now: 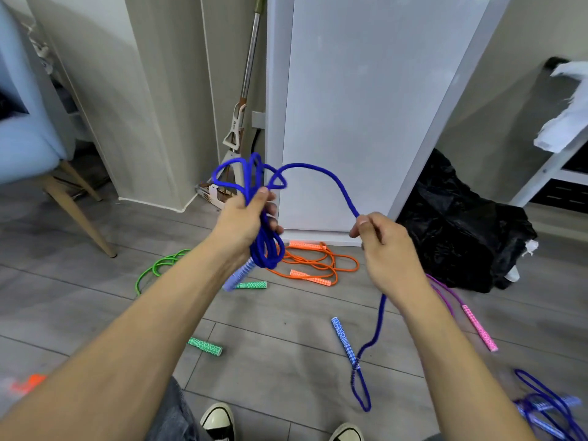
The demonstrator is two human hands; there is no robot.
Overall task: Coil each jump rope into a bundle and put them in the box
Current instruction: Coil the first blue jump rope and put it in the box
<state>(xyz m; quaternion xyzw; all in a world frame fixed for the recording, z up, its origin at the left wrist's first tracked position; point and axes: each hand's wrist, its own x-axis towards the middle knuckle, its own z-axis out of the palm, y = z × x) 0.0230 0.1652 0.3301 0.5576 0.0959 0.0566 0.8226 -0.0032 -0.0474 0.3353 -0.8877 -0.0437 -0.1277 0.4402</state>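
My left hand [246,218] grips several loops of a blue jump rope [318,168], held up at chest height; one pale blue handle [238,276] hangs below the fist. My right hand [381,240] pinches the same rope a short way along. From there the rope drops to the floor, where its other blue patterned handle [345,342] lies. On the floor lie an orange rope [318,264], a green rope [159,265] with green handles [205,346], a pink rope [479,327] and another blue rope [541,405] at the lower right. No box is in view.
A black plastic bag [461,224] sits on the floor at the right beside a white shelf [547,173]. A blue chair [31,144] with wooden legs stands at the left. A mop [241,122] leans in the corner by a white panel [366,106]. My shoes [219,421] show at the bottom.
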